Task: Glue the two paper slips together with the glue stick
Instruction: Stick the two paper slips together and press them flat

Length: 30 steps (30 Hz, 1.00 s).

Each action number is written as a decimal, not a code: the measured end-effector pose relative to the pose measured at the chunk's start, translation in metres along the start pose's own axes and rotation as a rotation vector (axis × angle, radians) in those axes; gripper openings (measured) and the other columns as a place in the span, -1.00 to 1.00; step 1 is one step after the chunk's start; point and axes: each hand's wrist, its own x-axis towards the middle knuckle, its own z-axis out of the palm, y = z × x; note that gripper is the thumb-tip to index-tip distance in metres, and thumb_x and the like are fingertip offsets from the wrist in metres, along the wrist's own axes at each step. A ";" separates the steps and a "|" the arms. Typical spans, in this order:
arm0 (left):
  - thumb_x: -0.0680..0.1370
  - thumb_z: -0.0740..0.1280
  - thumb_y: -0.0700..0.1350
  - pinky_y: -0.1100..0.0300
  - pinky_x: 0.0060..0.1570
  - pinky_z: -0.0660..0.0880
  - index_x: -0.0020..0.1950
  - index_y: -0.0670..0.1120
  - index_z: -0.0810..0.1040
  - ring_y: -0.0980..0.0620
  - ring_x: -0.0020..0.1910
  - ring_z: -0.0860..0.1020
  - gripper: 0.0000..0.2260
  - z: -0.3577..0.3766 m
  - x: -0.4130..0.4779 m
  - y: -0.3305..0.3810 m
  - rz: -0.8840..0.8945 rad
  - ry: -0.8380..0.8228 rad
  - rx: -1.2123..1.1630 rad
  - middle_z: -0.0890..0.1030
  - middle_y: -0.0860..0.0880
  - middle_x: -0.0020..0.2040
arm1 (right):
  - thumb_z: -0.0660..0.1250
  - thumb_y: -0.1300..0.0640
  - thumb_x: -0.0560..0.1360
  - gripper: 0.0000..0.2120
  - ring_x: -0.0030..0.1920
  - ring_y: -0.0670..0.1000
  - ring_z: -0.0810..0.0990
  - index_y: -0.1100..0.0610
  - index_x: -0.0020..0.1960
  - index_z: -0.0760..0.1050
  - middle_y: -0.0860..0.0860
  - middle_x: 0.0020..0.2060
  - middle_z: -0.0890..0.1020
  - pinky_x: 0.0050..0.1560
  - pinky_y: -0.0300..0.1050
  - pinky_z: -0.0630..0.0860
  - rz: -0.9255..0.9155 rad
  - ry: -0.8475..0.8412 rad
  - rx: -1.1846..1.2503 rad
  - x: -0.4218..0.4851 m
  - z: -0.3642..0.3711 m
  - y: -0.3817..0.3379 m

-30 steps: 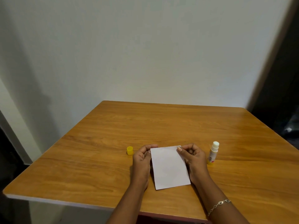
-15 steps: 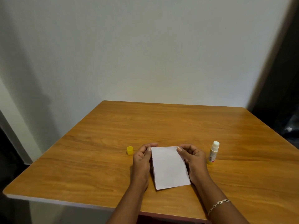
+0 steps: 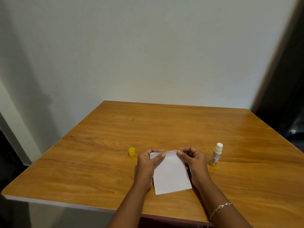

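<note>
Paper slips [image 3: 171, 174] on table [image 3: 181, 125], far corners pinched: left hand [image 3: 148, 163] thumb on top, right hand [image 3: 194, 160] fingertips curled on edge. I see one sheet; judge slips stacked, pressing left. Glue stick [image 3: 216, 155] uncapped beside right hand; cap [image 3: 131, 151] left.

Wooden table [image 3: 164, 125] against pale wall [image 3: 148, 55]; perhaps a dark doorway [image 3: 289, 79] right.
</note>
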 end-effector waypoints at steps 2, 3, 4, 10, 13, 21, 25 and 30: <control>0.38 0.44 -0.29 0.12 -0.41 0.54 -0.25 -0.13 0.57 -0.02 -0.39 0.62 -0.90 0.000 0.000 0.000 0.007 0.026 -0.023 0.66 -0.03 -0.39 | 0.37 0.33 0.41 -0.90 -0.44 -0.15 0.53 0.19 -0.26 0.52 0.01 -0.41 0.58 -0.47 -0.30 0.44 -0.005 0.001 -0.005 0.000 0.000 0.000; 0.39 0.44 -0.29 0.08 -0.36 0.54 -0.25 -0.13 0.57 -0.04 -0.37 0.62 -0.91 0.001 -0.001 0.000 0.013 0.037 -0.044 0.66 -0.04 -0.38 | 0.37 0.32 0.41 -0.90 -0.44 -0.16 0.52 0.19 -0.26 0.52 0.01 -0.41 0.58 -0.48 -0.31 0.43 -0.006 0.005 -0.005 0.000 0.000 0.000; 0.40 0.43 -0.29 0.05 -0.32 0.54 -0.24 -0.14 0.58 -0.06 -0.36 0.62 -0.92 0.001 -0.001 0.000 0.020 0.048 -0.068 0.66 -0.06 -0.37 | 0.37 0.32 0.42 -0.90 -0.44 -0.16 0.51 0.19 -0.25 0.52 0.01 -0.40 0.57 -0.48 -0.31 0.43 -0.004 0.009 -0.006 0.000 0.000 0.000; 0.48 0.34 -0.29 0.06 -0.22 0.48 -0.20 -0.17 0.57 -0.09 -0.30 0.54 -0.92 0.004 0.000 -0.002 0.038 0.165 -0.141 0.60 -0.16 -0.30 | 0.36 0.33 0.43 -0.89 -0.41 -0.07 0.46 0.19 -0.25 0.52 0.05 -0.40 0.55 -0.43 -0.22 0.39 0.003 0.031 -0.028 -0.001 0.000 0.000; 0.44 0.37 -0.30 0.16 -0.32 0.46 -0.24 -0.18 0.55 -0.03 -0.35 0.51 -0.92 0.003 0.000 -0.002 0.070 0.222 -0.146 0.58 -0.11 -0.36 | 0.35 0.33 0.43 -0.89 -0.38 -0.02 0.45 0.20 -0.25 0.52 0.08 -0.38 0.55 -0.38 -0.15 0.38 0.007 0.047 -0.018 -0.001 0.000 -0.001; 0.40 0.40 -0.34 0.13 -0.26 0.44 -0.34 -0.15 0.53 0.00 -0.33 0.49 -0.83 0.002 0.001 -0.004 0.154 0.270 -0.104 0.57 -0.09 -0.36 | 0.37 0.28 0.43 -0.92 -0.20 -0.02 0.53 0.11 -0.14 0.56 0.02 -0.23 0.61 -0.26 -0.20 0.46 -0.080 0.083 -0.190 -0.003 0.001 -0.003; 0.40 0.39 -0.38 0.14 -0.19 0.43 -0.35 -0.15 0.53 0.01 -0.28 0.48 -0.81 0.003 0.001 -0.001 0.223 0.207 -0.067 0.54 -0.07 -0.36 | 0.42 0.21 0.40 -0.85 0.01 -0.07 0.51 0.08 -0.03 0.61 -0.07 -0.09 0.59 -0.01 -0.13 0.46 -0.385 -0.066 -0.689 0.002 0.010 -0.018; 0.40 0.36 -0.40 0.09 -0.16 0.42 -0.35 -0.17 0.54 -0.05 -0.26 0.49 -0.81 0.004 0.001 -0.001 0.225 0.131 -0.102 0.56 -0.11 -0.36 | 0.42 0.15 0.41 -0.90 -0.02 0.01 0.54 0.16 -0.10 0.64 0.06 -0.10 0.66 0.03 -0.03 0.45 -0.345 -0.331 -0.876 0.013 0.031 -0.033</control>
